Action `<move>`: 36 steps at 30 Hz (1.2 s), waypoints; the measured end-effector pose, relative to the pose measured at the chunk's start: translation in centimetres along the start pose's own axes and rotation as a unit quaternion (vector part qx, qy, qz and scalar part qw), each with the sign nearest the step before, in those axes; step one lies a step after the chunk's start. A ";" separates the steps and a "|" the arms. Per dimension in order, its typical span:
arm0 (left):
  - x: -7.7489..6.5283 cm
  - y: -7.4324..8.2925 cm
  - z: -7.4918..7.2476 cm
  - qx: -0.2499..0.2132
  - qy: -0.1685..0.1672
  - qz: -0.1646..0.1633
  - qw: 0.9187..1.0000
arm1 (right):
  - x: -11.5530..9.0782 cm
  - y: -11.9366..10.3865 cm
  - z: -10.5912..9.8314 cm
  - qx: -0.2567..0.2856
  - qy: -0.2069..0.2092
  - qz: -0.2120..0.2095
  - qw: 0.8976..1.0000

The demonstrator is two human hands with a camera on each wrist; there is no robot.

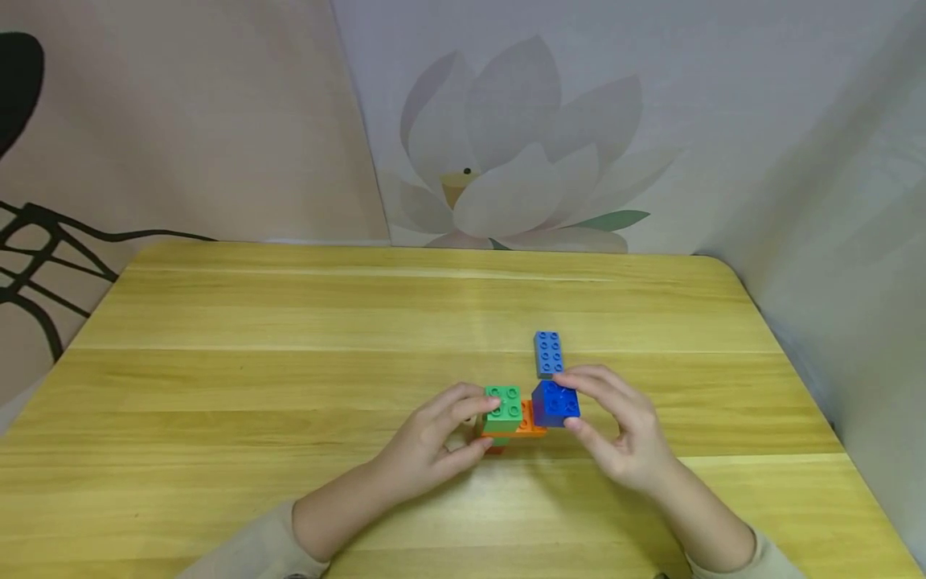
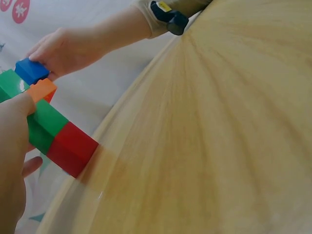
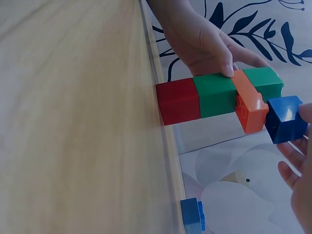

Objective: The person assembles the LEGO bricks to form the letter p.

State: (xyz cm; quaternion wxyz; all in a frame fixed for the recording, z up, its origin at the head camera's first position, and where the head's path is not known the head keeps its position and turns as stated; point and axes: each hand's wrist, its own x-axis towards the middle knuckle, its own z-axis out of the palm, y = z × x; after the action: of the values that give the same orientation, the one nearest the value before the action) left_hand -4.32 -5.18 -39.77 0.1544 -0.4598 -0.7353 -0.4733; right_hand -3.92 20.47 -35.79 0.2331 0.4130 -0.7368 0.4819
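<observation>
A stack of toy building bricks stands upright on the wooden table. Its base is a red brick (image 3: 178,101), under a green brick (image 3: 214,95). Above them lies a longer orange brick (image 3: 251,113), jutting out to the right, with another green brick (image 1: 502,412) on its left part. My left hand (image 1: 434,438) holds the stack around the upper green and orange bricks, thumb on the near side. Between thumb and fingers, my right hand (image 1: 628,430) pinches a dark blue brick (image 1: 555,405) at the orange brick's free end. Whether the two are joined, I cannot tell.
Just beyond the stack, a longer blue brick (image 1: 548,354) lies on the table (image 1: 289,346), studs up. Behind the table's far edge hangs a pale backdrop (image 1: 615,48) with a printed flower.
</observation>
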 end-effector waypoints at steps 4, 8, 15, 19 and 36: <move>0.1 0.1 0.1 -0.001 0.006 0.007 1.000 | 0.0 -0.1 0.0 -0.004 -0.002 -0.007 1.000; 0.1 0.1 0.1 -0.002 0.006 0.007 1.000 | 0.1 -0.1 0.1 -0.007 -0.003 -0.015 1.000; 0.2 0.0 0.2 -0.007 0.001 -0.003 1.000 | 0.2 -0.1 0.1 -0.014 -0.006 -0.028 1.000; 0.2 0.0 0.2 -0.010 0.003 -0.001 1.000 | 0.2 -0.1 0.1 -0.015 -0.009 -0.024 1.000; 0.0 -0.1 0.1 -0.019 0.002 -0.010 1.000 | 0.0 0.3 0.4 -0.037 -0.016 -0.031 0.999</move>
State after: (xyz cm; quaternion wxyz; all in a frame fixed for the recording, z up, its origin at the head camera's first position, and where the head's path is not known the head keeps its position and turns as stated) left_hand -4.44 -5.10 -39.86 0.1420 -0.4541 -0.7305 -0.4898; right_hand -4.18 20.16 -36.13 0.2515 0.4344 -0.7444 0.4402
